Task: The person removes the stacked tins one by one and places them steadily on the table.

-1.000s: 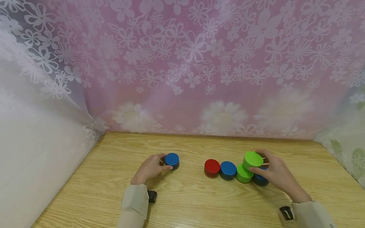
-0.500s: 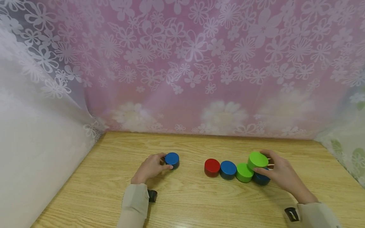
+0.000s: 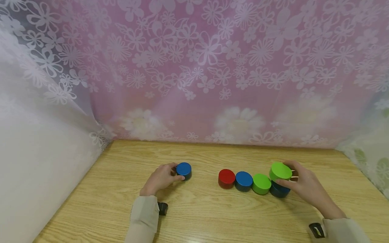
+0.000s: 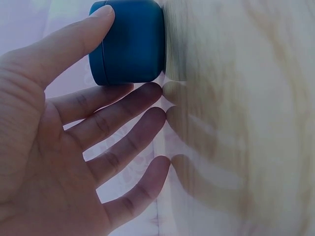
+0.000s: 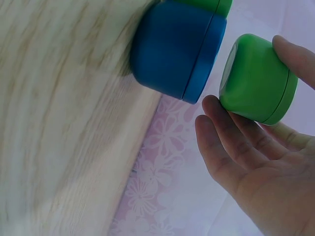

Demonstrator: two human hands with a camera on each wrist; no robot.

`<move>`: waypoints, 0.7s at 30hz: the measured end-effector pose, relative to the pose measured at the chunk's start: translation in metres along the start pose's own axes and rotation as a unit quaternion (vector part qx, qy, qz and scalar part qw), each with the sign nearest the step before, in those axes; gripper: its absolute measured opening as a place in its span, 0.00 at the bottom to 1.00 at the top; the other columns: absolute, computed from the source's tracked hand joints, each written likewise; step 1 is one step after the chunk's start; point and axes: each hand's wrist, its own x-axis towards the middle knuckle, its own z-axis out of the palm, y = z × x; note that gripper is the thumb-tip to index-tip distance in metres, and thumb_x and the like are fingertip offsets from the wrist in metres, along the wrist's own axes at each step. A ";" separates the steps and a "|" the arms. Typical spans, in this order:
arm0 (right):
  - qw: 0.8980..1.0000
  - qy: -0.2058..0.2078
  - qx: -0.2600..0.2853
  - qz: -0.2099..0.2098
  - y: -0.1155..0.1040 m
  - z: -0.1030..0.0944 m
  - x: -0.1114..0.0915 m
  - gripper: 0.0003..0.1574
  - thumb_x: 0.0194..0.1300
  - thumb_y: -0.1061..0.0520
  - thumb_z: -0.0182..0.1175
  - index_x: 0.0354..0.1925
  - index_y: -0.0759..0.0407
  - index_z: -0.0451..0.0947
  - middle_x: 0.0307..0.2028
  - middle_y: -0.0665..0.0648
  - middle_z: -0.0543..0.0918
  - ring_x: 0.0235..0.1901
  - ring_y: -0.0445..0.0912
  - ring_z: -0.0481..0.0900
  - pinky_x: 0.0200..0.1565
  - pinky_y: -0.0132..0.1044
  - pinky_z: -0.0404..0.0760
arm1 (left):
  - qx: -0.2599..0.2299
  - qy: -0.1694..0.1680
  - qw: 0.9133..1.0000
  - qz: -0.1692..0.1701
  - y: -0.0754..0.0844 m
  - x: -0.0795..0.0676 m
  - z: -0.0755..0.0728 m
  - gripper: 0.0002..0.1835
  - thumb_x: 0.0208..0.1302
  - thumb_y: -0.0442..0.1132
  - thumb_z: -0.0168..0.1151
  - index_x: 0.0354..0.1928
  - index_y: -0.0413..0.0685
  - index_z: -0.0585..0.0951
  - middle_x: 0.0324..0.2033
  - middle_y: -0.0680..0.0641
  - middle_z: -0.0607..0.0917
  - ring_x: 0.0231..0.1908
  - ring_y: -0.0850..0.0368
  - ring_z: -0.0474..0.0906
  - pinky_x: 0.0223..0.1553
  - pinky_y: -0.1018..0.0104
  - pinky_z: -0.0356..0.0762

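On the left of the table, my left hand (image 3: 161, 179) pinches a blue round lidded tin (image 3: 183, 170) between thumb and fingers. The left wrist view shows this blue tin (image 4: 130, 42) standing on the tabletop, the other fingertips touching the wood. My right hand (image 3: 307, 185) grips a green round tin (image 3: 280, 171) by its sides, raised over the dark blue tin (image 3: 280, 190) at the right end of a row. A gap separates the held green tin (image 5: 258, 78) from the blue tin (image 5: 177, 49) in the right wrist view.
From left to right the row holds a red tin (image 3: 226, 179), a blue tin (image 3: 243, 181), a green tin (image 3: 261, 184) and the dark blue one, side by side. The wooden table (image 3: 206, 216) ends at a pink flowered curtain (image 3: 194, 84) behind.
My right hand has carried the green tin rightward, from over the row's green tin to over the dark blue tin at the end. The left hand and its blue tin stay in place.
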 end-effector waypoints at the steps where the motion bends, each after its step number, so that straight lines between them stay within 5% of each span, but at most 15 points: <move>1: 1.000 0.000 -0.002 0.001 0.000 0.000 0.000 0.45 0.63 0.55 0.73 0.66 0.77 0.63 0.58 0.78 0.73 0.48 0.67 0.81 0.42 0.51 0.85 | 0.000 -0.001 1.000 0.000 0.000 0.000 0.000 0.29 0.64 0.45 0.73 0.63 0.38 0.79 0.45 0.45 0.86 0.46 0.48 0.83 0.48 0.48 0.80; 21: 1.000 -0.005 -0.021 0.013 0.017 -0.012 -0.007 0.46 0.63 0.55 0.74 0.66 0.77 0.62 0.56 0.78 0.74 0.48 0.67 0.81 0.40 0.46 0.85 | 0.006 0.001 1.000 0.005 0.000 0.001 0.000 0.29 0.64 0.45 0.73 0.63 0.37 0.79 0.45 0.44 0.86 0.46 0.47 0.83 0.48 0.47 0.80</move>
